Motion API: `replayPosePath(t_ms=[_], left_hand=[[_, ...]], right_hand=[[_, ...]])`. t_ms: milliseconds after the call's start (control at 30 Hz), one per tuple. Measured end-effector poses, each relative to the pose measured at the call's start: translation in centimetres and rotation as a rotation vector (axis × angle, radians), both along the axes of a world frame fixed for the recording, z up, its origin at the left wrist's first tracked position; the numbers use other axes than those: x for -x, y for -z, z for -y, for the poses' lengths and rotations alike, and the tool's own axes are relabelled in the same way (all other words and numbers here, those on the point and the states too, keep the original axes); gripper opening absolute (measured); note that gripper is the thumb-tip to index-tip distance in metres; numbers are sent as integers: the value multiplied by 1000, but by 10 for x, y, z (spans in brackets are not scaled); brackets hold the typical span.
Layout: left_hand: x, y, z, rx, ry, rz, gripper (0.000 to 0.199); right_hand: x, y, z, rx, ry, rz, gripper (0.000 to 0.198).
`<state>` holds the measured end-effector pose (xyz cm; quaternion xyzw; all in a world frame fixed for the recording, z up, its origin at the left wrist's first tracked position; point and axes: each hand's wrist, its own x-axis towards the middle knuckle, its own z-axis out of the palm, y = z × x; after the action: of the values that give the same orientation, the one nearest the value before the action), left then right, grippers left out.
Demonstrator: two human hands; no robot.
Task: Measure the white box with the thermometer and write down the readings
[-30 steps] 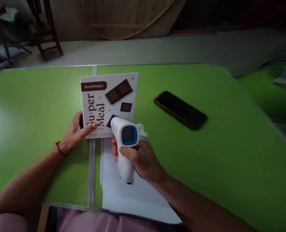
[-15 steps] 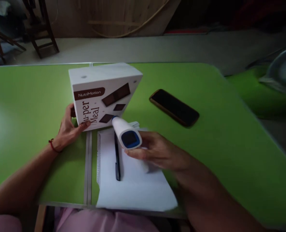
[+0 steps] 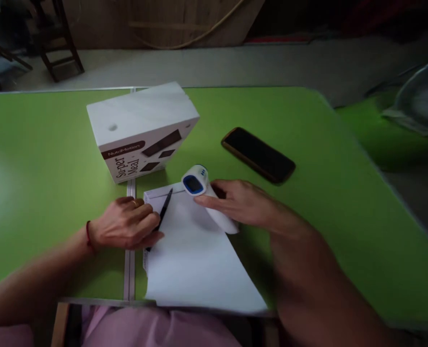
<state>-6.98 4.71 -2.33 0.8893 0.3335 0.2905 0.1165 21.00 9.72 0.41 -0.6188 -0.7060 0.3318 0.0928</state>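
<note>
My left hand (image 3: 129,224) is closed with its fingers curled round the middle of a black pen (image 3: 166,205), at the left edge of a white paper pad (image 3: 199,270). The pen slants up to the right, with both its ends showing. In my right hand (image 3: 242,200) is a white infrared thermometer (image 3: 214,209) with a blue-rimmed screen facing me. Its handle slants down to the right over the pad's right side. Beyond my left hand, apart from it, a white NutriMotion box (image 3: 141,120) stands on the green table (image 3: 55,144).
A dark smartphone (image 3: 259,154) with a brown edge lies on the table, right of the box. A metal seam runs across the table beside the pad. Past the far edge stands a wooden chair (image 3: 60,46), and a fan-like round object (image 3: 425,96) is at the right.
My left hand has let go of the box and moved down to the pen, which now lies at a different slant. My right hand has turned the thermometer away from the box.
</note>
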Motion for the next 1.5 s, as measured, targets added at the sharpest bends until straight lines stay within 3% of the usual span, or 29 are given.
replayPosePath(t_ms=[100, 233, 300, 367, 500, 600, 700, 800, 867, 933, 1000, 1167, 1367, 1500], left_hand=[[-17, -6, 14, 17, 60, -420, 52], [-30, -9, 23, 205, 2, -603, 37], [-34, -11, 26, 236, -30, -589, 31], [-36, -12, 27, 268, -65, -571, 32], [-37, -15, 27, 312, -99, -529, 38], [-35, -14, 26, 280, 10, -370, 48], [-32, -11, 27, 130, 120, -224, 60], [-34, -10, 30, 50, 98, -363, 57], [-38, -12, 33, 91, 33, -541, 58], [-44, -18, 37, 147, -43, -707, 74], [-49, -23, 42, 166, -89, -806, 82], [-54, -28, 52, 107, -159, -819, 83], [-51, -16, 59, 110, -98, -702, 110], [-52, -14, 65, 151, -76, -638, 116]], right_hand=[[5, 5, 5, -109, -68, 369, 44], [10, 4, 16, -498, -76, 595, 46], [14, 3, 24, -741, -123, 542, 38], [20, 3, 33, -886, -296, 388, 21], [38, 11, 44, -888, -643, 212, 30], [48, 20, 43, -936, -640, 181, 22], [52, 23, 41, -1038, -491, -85, 17], [54, 24, 46, -913, -277, -404, 21], [57, 27, 50, -677, -151, -539, 26], [62, 34, 52, -442, -62, -646, 28], [66, 44, 51, -294, 18, -696, 19], [70, 55, 43, -274, 183, -696, 12], [63, 48, 34, -167, 207, -698, 19], [60, 45, 28, -120, 190, -735, 19]])
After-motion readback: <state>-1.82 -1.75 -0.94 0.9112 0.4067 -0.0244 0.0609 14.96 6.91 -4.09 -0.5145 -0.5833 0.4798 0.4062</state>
